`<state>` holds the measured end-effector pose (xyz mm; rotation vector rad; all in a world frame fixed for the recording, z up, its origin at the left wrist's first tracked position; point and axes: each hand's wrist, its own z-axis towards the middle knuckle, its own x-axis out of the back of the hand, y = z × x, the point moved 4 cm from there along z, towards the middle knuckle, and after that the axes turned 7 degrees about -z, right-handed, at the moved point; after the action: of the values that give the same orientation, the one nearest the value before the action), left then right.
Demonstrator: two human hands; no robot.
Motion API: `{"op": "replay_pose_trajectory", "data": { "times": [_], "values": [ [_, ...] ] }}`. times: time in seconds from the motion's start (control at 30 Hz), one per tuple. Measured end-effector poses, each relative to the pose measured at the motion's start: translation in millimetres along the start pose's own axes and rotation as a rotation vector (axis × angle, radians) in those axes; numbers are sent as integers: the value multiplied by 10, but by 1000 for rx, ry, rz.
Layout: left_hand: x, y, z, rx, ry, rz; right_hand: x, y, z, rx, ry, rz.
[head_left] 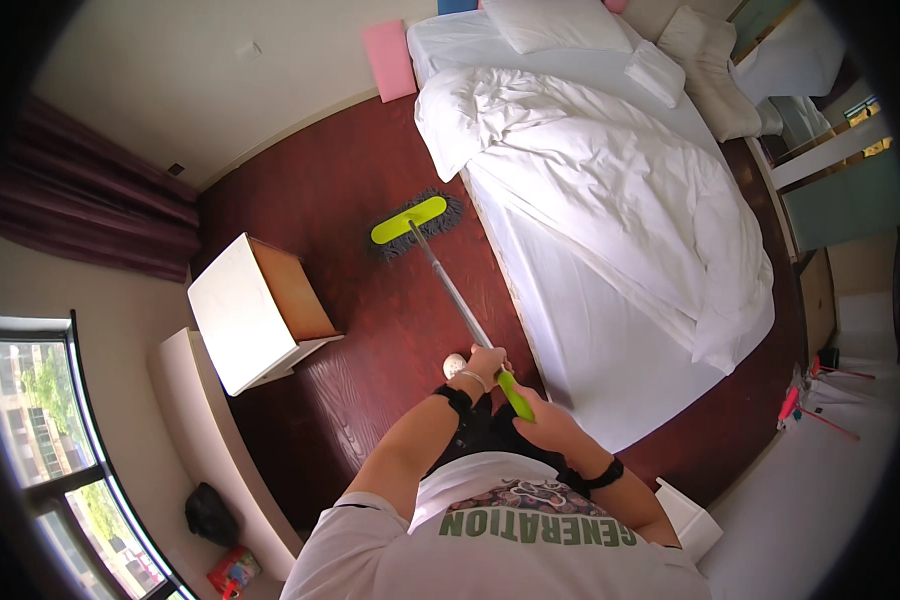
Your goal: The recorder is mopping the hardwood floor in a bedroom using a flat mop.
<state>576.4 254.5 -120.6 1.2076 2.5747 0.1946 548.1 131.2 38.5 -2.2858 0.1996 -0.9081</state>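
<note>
Dark reddish wooden floor (310, 170) spreads ahead of the grip and to its left, with a pale wall (200, 70) beyond it. On this floor, straight ahead of the grip and slightly left, lies the head of a mop (410, 220): a yellow-green plate with a dark grey shaggy fringe around it. From the plate, a silver pole (453, 290) slants back to the 2 hands. The left hand (485, 362) is closed around the lower end of the pole, just ahead of the right hand (548, 422), leaving no visible gap. The right hand is curled against the green handle (515, 394); its fingers are mostly hidden, so I cannot tell how tightly they squeeze. A pale rounded thing (454, 366), partly covered, shows just left of the left hand.

Right of the grip and ahead of it stands a bed (560, 320) with a white sheet, a rumpled white quilt (610, 190) across it and a white pillow (560, 25) at its far end. Left of the grip is a small cabinet (245, 320) with a white top and a brown side. Farther left hang purple curtains (80, 190), and nearer the person than those is a window (40, 410). A black bag (213, 513) sits left of the grip and behind it.
</note>
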Motion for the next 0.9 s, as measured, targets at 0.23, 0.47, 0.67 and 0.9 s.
{"op": "replay_pose_trajectory", "data": {
  "times": [0.23,0.47,0.67,0.9],
  "values": [
    [232,164,251,-174,25,245,-312,-67,154,-49,-18,-77],
    [-387,-1494,-580,140,-154,-60,-254,746,-1509,-161,4,77],
    [-415,-2576,-957,241,-172,-14,-427,850,-2565,-331,-61,77],
    [-307,-2493,-670,175,-31,143,-752,1028,-2288,-292,57,76]
  ]
}}
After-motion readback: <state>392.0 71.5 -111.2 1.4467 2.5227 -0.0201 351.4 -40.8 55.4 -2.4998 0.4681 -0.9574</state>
